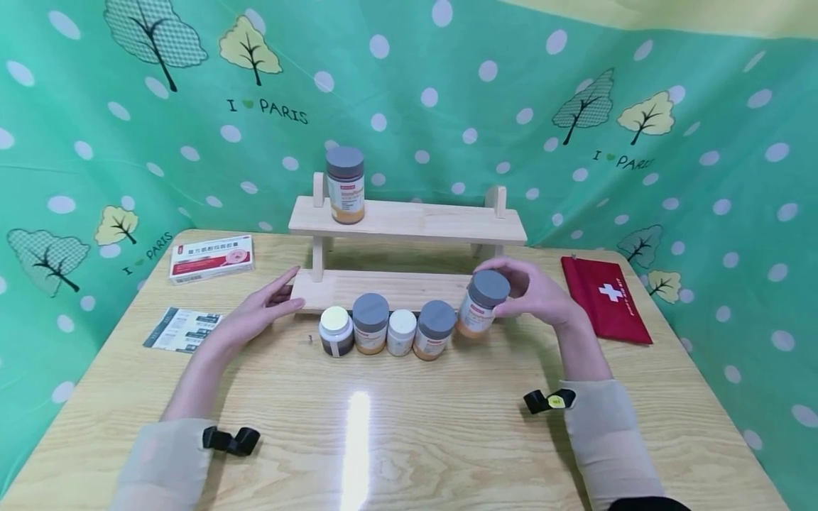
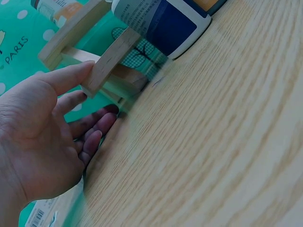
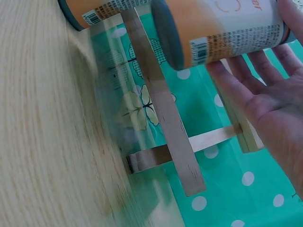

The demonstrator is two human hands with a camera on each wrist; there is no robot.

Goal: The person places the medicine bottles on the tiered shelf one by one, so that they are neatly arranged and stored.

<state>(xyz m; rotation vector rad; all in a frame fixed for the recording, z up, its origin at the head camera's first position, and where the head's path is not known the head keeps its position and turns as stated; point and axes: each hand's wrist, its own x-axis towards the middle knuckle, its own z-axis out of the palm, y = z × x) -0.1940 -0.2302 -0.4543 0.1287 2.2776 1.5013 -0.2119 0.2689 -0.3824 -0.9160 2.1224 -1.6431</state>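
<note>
A two-tier wooden shelf stands on the table. My right hand grips a grey-capped supplement bottle near its cap; in the right wrist view this bottle is off the table. Left of it, in front of the lower board, stand two more grey-capped bottles, a small white bottle and a dark-labelled, white-capped bottle. Another grey-capped bottle is upright on the upper board's left. My left hand, fingers loose, touches the lower board's left end.
A red-and-white medicine box and a blister pack lie at the left. The red first aid pouch lies at the right. Behind the table hangs a green dotted cloth.
</note>
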